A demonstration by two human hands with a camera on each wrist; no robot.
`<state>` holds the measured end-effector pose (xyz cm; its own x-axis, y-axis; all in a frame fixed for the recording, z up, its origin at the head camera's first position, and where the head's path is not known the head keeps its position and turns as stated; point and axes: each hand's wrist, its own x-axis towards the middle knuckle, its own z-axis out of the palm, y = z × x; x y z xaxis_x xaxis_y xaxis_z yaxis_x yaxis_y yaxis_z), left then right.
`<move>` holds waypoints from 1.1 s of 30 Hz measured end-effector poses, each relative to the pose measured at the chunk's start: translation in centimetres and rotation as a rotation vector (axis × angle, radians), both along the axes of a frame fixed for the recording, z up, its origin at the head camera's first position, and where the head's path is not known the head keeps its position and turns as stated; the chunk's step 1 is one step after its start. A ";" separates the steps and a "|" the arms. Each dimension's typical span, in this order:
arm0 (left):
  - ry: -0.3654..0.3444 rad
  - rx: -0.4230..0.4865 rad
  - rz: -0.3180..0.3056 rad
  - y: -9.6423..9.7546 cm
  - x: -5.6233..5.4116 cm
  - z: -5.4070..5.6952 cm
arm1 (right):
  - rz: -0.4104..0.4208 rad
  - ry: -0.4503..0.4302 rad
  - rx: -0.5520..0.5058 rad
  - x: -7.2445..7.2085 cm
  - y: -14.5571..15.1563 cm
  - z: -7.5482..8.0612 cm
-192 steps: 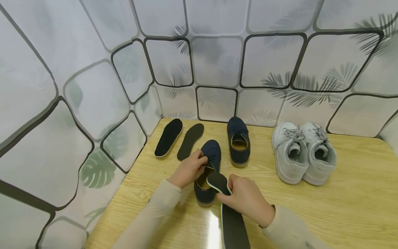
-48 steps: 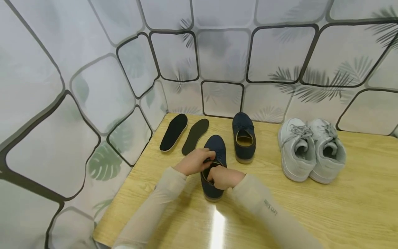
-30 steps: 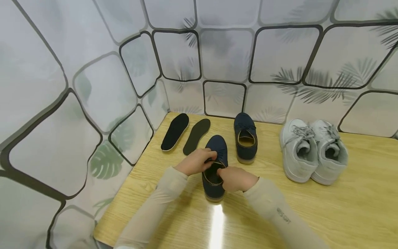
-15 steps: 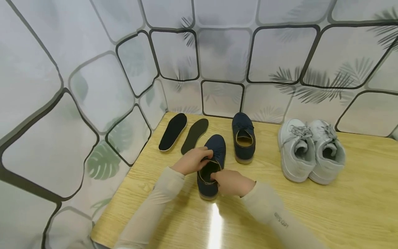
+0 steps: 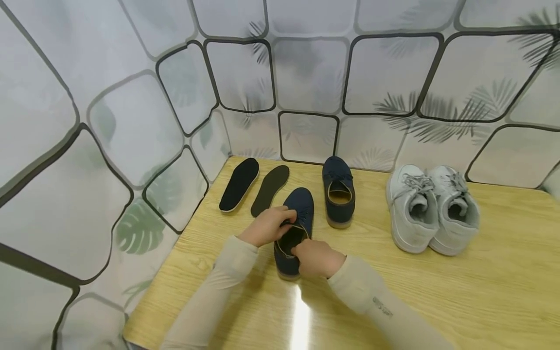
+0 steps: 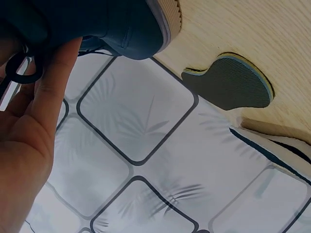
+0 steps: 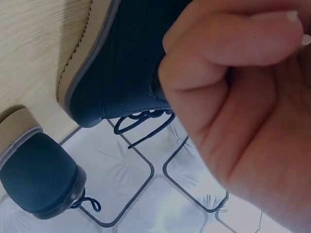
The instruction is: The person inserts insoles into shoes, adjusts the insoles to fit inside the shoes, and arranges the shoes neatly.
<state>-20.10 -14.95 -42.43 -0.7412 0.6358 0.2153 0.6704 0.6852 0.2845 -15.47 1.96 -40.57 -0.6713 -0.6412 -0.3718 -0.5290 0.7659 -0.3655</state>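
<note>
A navy lace-up shoe (image 5: pixel 301 200) stands toe-away on the table, its inside dark. My left hand (image 5: pixel 268 226) pinches the shoe's tongue area by the laces; in the left wrist view that hand (image 6: pixel 31 131) lies along the shoe's upper (image 6: pixel 131 31). My right hand (image 5: pixel 316 259) has its fingers curled over the right side of the opening, near the heel. Close up in the right wrist view, the right hand (image 7: pixel 228 82) covers part of the collar, and its fingertips inside are hidden. The matching navy shoe (image 5: pixel 339 206), with a tan inside, stands behind to the right.
To the left lie a black insole (image 5: pixel 239 184) with a pale edge and a thinner dark grey insole (image 5: pixel 270 188). A pair of white lace-up sneakers (image 5: pixel 412 221) stands on the right. A patterned curtain (image 5: pixel 306 73) closes off the table's back and left side.
The insole seen in my right hand in the earliest frame is no longer outside the shoe. My right hand went into the opening, then back to its right rim. My left hand keeps its hold.
</note>
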 end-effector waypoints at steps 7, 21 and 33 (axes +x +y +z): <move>-0.013 0.017 0.050 -0.2 0.0 -0.3 | 0.057 0.044 0.005 -0.5 -0.1 -0.1; -0.002 0.045 0.074 -0.3 0.4 -0.6 | -0.388 0.279 -0.642 -5.8 6.1 0.6; -0.002 0.064 0.049 0.0 0.5 -0.7 | -0.732 0.351 -0.376 -10.7 9.2 -1.6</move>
<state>-19.62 -14.96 -43.14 -0.7719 0.5834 0.2527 0.6355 0.6978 0.3303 -26.12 11.19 -42.14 -0.9957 -0.0451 0.0809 -0.0833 0.8176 -0.5697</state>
